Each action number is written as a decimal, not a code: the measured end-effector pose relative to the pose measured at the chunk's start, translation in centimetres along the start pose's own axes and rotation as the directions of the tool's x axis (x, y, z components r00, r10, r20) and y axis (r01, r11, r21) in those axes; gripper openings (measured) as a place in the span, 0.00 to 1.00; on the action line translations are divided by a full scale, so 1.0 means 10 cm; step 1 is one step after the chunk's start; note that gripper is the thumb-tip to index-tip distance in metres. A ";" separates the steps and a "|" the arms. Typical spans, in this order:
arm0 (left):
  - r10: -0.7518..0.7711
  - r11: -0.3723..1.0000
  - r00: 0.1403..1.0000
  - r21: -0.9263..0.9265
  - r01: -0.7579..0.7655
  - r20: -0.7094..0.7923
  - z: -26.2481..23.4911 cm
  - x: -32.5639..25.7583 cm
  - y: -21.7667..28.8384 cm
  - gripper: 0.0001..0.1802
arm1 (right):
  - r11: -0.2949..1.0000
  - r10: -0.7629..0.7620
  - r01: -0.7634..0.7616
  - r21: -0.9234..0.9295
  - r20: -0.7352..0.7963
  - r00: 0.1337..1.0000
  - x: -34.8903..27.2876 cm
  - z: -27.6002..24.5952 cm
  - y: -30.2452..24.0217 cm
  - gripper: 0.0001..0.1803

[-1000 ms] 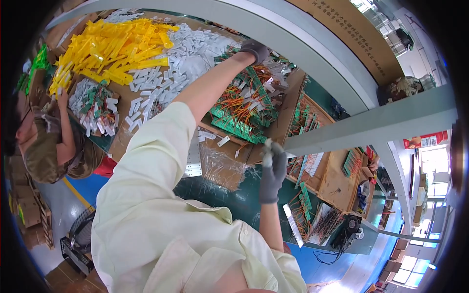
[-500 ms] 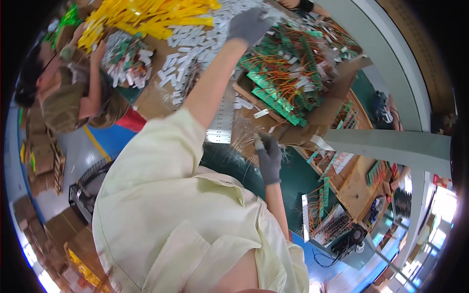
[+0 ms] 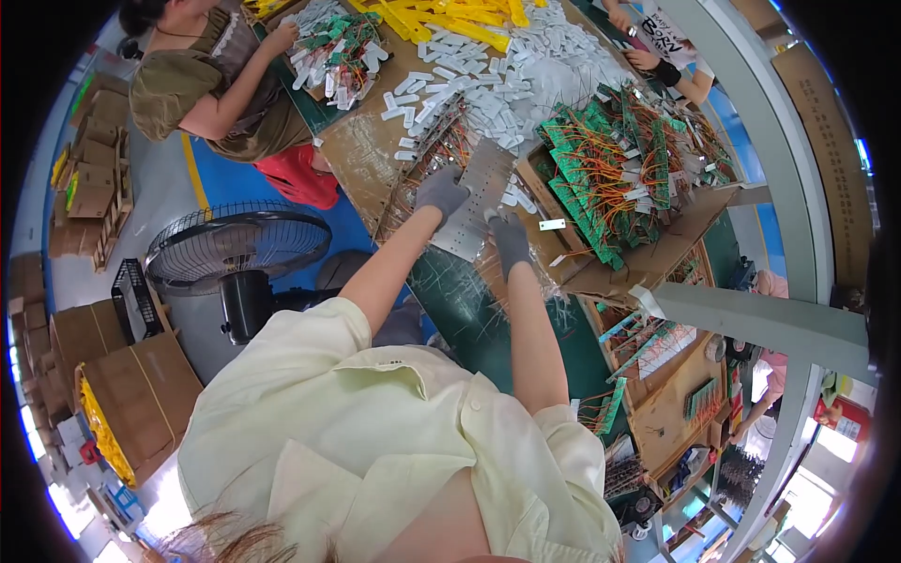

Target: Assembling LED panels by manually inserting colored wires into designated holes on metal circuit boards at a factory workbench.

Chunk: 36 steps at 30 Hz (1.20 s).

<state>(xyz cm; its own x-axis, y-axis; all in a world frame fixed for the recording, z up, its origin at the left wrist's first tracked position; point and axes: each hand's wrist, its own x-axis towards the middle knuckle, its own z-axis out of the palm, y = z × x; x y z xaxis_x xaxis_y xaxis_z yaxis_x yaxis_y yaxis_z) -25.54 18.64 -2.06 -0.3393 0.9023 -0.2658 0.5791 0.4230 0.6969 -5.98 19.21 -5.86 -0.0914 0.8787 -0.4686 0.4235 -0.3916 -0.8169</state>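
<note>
1. Grey knit gloves are covering both your hands, and each is gripping the same thin metal plate (image 3: 477,202), which is lying just above the middle of the frame.
2. Your left hand (image 3: 439,190) is closing over the plate's left edge, fingers curled onto its surface.
3. Your right hand (image 3: 509,239) is pinching the plate's lower right corner from below.
4. You are holding the plate over a clear bag of wired parts (image 3: 427,159) that is resting on the brown table (image 3: 361,159).
5. Right of the plate, an open cardboard box (image 3: 657,253) is holding green circuit boards (image 3: 610,164) with orange wires.
6. Above the plate, small white pieces (image 3: 526,80) are spreading toward the yellow strips (image 3: 469,14) at the top edge.
7. At upper left, another person (image 3: 202,80) is handling parts; a floor fan (image 3: 235,249) is standing at centre left.
</note>
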 end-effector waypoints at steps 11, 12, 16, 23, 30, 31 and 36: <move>0.072 0.648 0.980 -0.756 0.094 0.183 -1.12 0.45 -0.02 0.19 | 0.948 -0.269 0.237 0.212 0.136 0.954 -0.34 0.15 -1.71 0.29; 0.084 0.659 0.988 -0.751 0.042 0.129 -1.19 0.45 0.08 0.19 | 0.916 -0.384 0.370 0.153 0.078 0.920 -0.35 0.15 -1.91 0.28; 0.239 0.499 0.969 -0.864 -0.070 0.060 -1.44 0.29 0.82 0.18 | 0.809 -0.579 0.578 0.112 -0.019 0.815 -0.06 -0.32 -2.32 0.20; -0.063 0.610 0.902 -0.732 -0.305 -0.427 -1.42 0.49 0.03 0.19 | 0.777 -0.630 0.630 -0.023 -0.007 0.777 -1.44 -1.17 -3.16 0.17; 0.072 0.913 0.983 0.408 0.003 -0.168 -0.34 0.47 -0.56 0.75 | 0.732 -0.657 0.643 -0.224 0.016 0.753 -2.38 -1.64 -2.69 0.18; 0.098 0.897 0.981 0.442 -0.014 -0.167 -0.34 0.52 -0.45 0.75 | 0.730 -0.664 0.652 -0.206 0.013 0.748 -2.43 -1.69 -2.48 0.18; 0.248 0.867 0.957 0.475 -0.150 -0.150 -0.10 1.20 -0.22 0.72 | 0.948 -0.299 0.302 -0.098 0.043 0.953 -2.72 -1.67 -1.84 0.19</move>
<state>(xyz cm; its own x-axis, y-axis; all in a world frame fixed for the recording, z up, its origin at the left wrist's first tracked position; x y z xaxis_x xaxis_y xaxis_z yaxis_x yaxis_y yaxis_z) -31.64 28.45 -6.16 -0.2926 0.9561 0.0180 0.9051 0.2708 0.3277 3.76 7.09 27.52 -0.2527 0.9429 -0.2168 0.4623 -0.0792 -0.8832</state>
